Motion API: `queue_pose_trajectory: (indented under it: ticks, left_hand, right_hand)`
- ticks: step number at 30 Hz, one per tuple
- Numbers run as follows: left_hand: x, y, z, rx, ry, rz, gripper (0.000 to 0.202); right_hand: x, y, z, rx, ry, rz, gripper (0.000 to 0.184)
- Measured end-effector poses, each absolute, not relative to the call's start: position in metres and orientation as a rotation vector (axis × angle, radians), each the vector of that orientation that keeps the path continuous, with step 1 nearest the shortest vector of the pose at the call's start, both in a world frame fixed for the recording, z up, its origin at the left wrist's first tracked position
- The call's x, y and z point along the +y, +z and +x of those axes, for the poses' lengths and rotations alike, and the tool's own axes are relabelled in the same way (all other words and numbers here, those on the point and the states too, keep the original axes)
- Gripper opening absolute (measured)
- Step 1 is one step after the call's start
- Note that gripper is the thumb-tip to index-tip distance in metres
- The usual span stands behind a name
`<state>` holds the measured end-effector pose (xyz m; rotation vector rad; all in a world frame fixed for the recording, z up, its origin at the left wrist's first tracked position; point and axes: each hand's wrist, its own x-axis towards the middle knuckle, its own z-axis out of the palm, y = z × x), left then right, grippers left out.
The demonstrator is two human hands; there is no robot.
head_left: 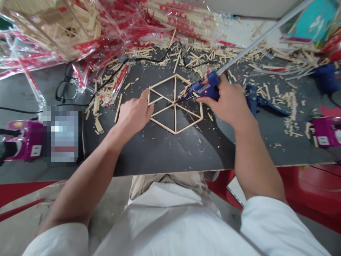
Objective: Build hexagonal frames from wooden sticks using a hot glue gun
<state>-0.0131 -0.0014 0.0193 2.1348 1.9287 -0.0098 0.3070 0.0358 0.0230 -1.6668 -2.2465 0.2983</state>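
Observation:
A hexagonal frame of wooden craft sticks [163, 126] lies flat on the black board [170, 153], with spokes meeting at its centre. My left hand [134, 115] presses on the frame's left side, its fingertips on the sticks. My right hand [223, 101] is shut around a blue hot glue gun [205, 89], whose nozzle touches the sticks just right of the centre. A long translucent glue stick [263, 35] runs from the gun's back toward the upper right. Where the nozzle meets the wood, the gun and the small stick pieces hide the exact contact.
Loose sticks and shavings [202, 57] litter the board. Red-printed plastic packs of sticks [112, 32] pile up behind. Black glasses [66, 87] lie at left. Another blue glue gun [255, 99] sits right of my hand, and a third [326, 78] further right. Magenta power strips [22, 140] stand at the sides.

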Motion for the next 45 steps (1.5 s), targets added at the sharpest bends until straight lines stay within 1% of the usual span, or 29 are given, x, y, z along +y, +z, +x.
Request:
queue_pose_trajectory:
  ticks: [4, 10, 19, 32, 35, 41, 45]
  left_hand:
    - [-0.0011, 0.0219, -0.0119, 1.935, -0.019, 2.131, 0.073]
    - [-0.0008, 0.0267, -0.0097, 1.954, -0.087, 2.137, 0.074]
    - [-0.0007, 0.0218, -0.0098, 1.967, -0.116, 2.15, 0.076]
    - [0.0, 0.0193, -0.0104, 1.969, -0.115, 2.164, 0.077]
    - [0.0002, 0.0188, -0.0109, 1.964, -0.111, 2.153, 0.077]
    - [0.0003, 0.0171, -0.0111, 1.961, -0.072, 2.153, 0.078]
    - [-0.0004, 0.0177, -0.0113, 1.951, -0.035, 2.142, 0.079]
  right_hand:
    - [0.0361, 0.0236, 0.305, -2.247, 0.291, -1.658, 0.074]
    - [0.0381, 0.025, 0.3024, -2.274, 0.372, -1.654, 0.069]
    - [0.0398, 0.0242, 0.3023, -2.281, 0.37, -1.665, 0.069]
    - [0.039, 0.0252, 0.3009, -2.311, 0.373, -1.736, 0.067]
    - [0.039, 0.0247, 0.3008, -2.304, 0.346, -1.715, 0.065]
    - [0.0416, 0.0192, 0.3043, -2.31, 0.371, -1.69, 0.068]
    - [0.0419, 0.0173, 0.306, -2.3, 0.363, -1.668, 0.066]
